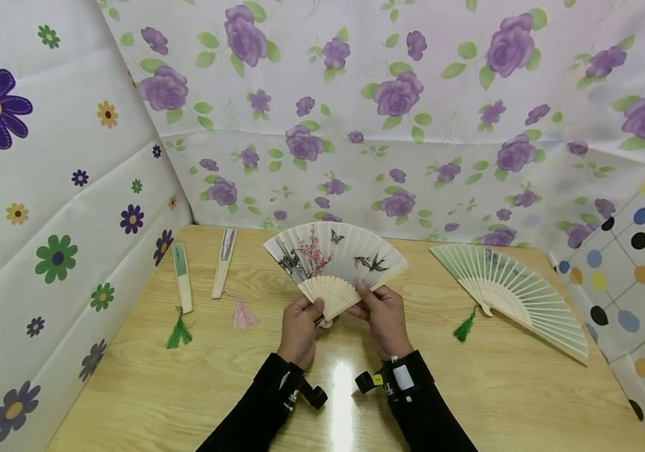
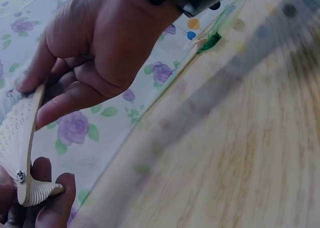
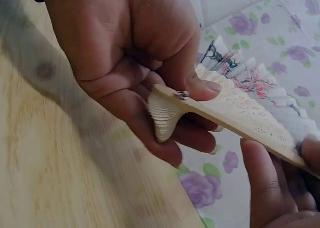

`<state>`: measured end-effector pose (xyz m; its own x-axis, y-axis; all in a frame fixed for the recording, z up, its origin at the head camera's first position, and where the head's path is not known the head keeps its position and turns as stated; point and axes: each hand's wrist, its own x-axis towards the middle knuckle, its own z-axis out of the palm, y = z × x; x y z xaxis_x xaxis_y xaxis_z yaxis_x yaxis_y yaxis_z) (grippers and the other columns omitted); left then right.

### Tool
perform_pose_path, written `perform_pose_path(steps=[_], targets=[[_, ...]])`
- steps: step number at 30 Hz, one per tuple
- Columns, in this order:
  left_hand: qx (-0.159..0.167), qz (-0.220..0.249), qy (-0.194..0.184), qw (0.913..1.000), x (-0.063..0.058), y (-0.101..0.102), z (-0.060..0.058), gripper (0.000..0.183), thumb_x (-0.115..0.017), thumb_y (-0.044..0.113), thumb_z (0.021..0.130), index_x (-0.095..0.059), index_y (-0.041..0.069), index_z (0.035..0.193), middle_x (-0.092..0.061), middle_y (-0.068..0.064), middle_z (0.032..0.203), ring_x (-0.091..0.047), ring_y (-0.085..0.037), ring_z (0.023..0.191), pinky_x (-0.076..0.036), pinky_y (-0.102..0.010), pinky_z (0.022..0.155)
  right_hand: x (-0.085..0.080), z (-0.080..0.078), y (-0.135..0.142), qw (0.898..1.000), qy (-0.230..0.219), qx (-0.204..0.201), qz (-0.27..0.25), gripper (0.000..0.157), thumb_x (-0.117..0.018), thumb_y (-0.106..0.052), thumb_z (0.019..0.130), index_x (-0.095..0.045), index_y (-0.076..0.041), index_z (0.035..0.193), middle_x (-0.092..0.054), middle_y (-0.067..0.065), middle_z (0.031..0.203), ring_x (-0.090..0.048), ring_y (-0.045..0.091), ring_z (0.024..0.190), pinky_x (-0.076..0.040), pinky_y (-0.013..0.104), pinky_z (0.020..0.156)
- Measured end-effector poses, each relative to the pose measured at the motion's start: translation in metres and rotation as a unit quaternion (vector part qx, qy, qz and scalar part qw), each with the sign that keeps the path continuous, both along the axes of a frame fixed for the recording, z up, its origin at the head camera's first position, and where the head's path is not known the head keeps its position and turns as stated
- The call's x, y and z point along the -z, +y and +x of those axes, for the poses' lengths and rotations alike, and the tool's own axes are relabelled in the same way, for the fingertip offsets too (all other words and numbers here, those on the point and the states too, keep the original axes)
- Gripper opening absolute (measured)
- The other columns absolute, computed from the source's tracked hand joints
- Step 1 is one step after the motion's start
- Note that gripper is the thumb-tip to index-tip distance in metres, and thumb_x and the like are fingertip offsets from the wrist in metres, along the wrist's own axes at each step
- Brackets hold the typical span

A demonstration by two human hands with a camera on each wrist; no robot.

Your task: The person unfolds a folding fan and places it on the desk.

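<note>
Two folded fans (image 1: 223, 263) lie left of your left hand (image 1: 299, 329), perhaps leaving its fingers room. Those fingers pinch the white fan (image 1: 350, 251) near its pivot, likely steadying it; your right hand (image 1: 387, 323) has its fingers gripping the right edge, apparently to hold it spread. Right of them, a green fan (image 1: 525, 285) lies open.

White folding fan (image 1: 356, 251), spread wide, blossom-and-bird print, pale pierced ribs, base lowermost, in both hands (image 1: 298, 331) (image 1: 385, 321)

White fan (image 1: 338, 251) with pink blossoms (image 1: 313, 256) (dark birds (image 1: 377, 263) too).
</note>
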<state>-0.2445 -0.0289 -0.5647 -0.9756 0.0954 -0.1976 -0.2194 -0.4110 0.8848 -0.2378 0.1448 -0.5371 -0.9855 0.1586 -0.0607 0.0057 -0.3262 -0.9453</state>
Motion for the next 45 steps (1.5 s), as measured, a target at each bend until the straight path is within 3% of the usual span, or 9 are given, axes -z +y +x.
perform_pose_path(steps=[7,14,22,26,32,36,39,45], targets=[[0.007,-0.003,0.008,0.9999,0.003,0.0,0.001,0.04,-0.054,0.008,0.121,-0.059,-0.014,0.153,-0.08,-0.022,0.128,-0.081,-0.014,0.096,-0.068,-0.027,0.081,0.0,-0.003,0.008,0.999,0.001,-0.04,0.034,0.03,-0.071,-0.014,0.115,-0.077,0.015,0.117,-0.082,0.002,0.101,-0.085,0.014,0.085,-0.073,0.032,0.085],[0.017,0.019,0.004,0.9997,0.001,-0.002,0.001,0.044,-0.049,0.012,0.123,-0.054,-0.009,0.161,-0.069,-0.028,0.147,-0.078,-0.014,0.112,-0.068,-0.03,0.095,0.002,-0.002,0.005,1.0,0.019,-0.006,-0.001,0.028,-0.07,-0.012,0.115,-0.077,0.015,0.118,-0.084,0.006,0.103,-0.086,0.017,0.09,-0.073,0.032,0.085],[-0.017,0.043,0.0,0.9989,0.003,-0.002,-0.001,0.042,-0.052,0.012,0.122,-0.057,-0.008,0.159,-0.074,-0.018,0.138,-0.079,-0.014,0.112,-0.069,-0.03,0.093,0.004,-0.001,-0.005,0.999,0.031,0.018,-0.033,0.029,-0.073,-0.016,0.114,-0.079,0.012,0.119,-0.084,0.006,0.107,-0.086,0.018,0.093,-0.073,0.032,0.087],[-0.021,0.046,-0.003,0.9987,0.003,-0.002,-0.001,0.042,-0.052,0.011,0.122,-0.058,-0.009,0.158,-0.075,-0.017,0.137,-0.079,-0.014,0.111,-0.07,-0.03,0.092,0.004,-0.001,-0.003,0.999,0.026,0.0,-0.026,0.027,-0.071,-0.015,0.115,-0.079,0.011,0.12,-0.084,0.005,0.107,-0.087,0.018,0.096,-0.073,0.033,0.089],[-0.019,0.041,-0.001,0.999,0.003,0.001,0.0,0.043,-0.051,0.011,0.122,-0.056,-0.01,0.158,-0.072,-0.024,0.143,-0.079,-0.015,0.114,-0.069,-0.03,0.092,0.001,-0.003,0.005,0.999,0.013,-0.048,0.012,0.031,-0.069,-0.01,0.115,-0.074,0.019,0.126,-0.083,0.003,0.108,-0.085,0.015,0.099,-0.072,0.031,0.09],[-0.016,0.027,-0.005,0.9995,0.003,0.0,0.0,0.042,-0.051,0.011,0.122,-0.057,-0.008,0.16,-0.069,-0.028,0.149,-0.079,-0.015,0.114,-0.068,-0.029,0.091,-0.001,-0.003,0.007,0.998,0.016,-0.054,0.039,0.033,-0.07,-0.01,0.115,-0.075,0.022,0.123,-0.083,0.003,0.109,-0.085,0.014,0.1,-0.072,0.03,0.09],[-0.019,0.006,-0.01,0.9998,0.002,0.0,0.0,0.041,-0.055,0.012,0.121,-0.061,-0.006,0.158,-0.075,-0.023,0.141,-0.08,-0.013,0.109,-0.068,-0.027,0.087,-0.001,-0.002,0.007,0.998,0.019,-0.044,0.047,0.035,-0.07,-0.012,0.115,-0.075,0.023,0.12,-0.084,0.004,0.107,-0.086,0.014,0.099,-0.072,0.031,0.09],[-0.026,-0.037,-0.017,0.9988,-0.001,-0.003,-0.002,0.037,-0.063,0.016,0.119,-0.071,-0.006,0.146,-0.082,-0.001,0.106,-0.075,-0.01,0.093,-0.061,-0.026,0.079,0.0,-0.002,0.007,0.998,0.016,-0.035,0.043,0.035,-0.069,-0.012,0.115,-0.075,0.022,0.123,-0.085,0.002,0.105,-0.086,0.014,0.099,-0.072,0.03,0.09]])
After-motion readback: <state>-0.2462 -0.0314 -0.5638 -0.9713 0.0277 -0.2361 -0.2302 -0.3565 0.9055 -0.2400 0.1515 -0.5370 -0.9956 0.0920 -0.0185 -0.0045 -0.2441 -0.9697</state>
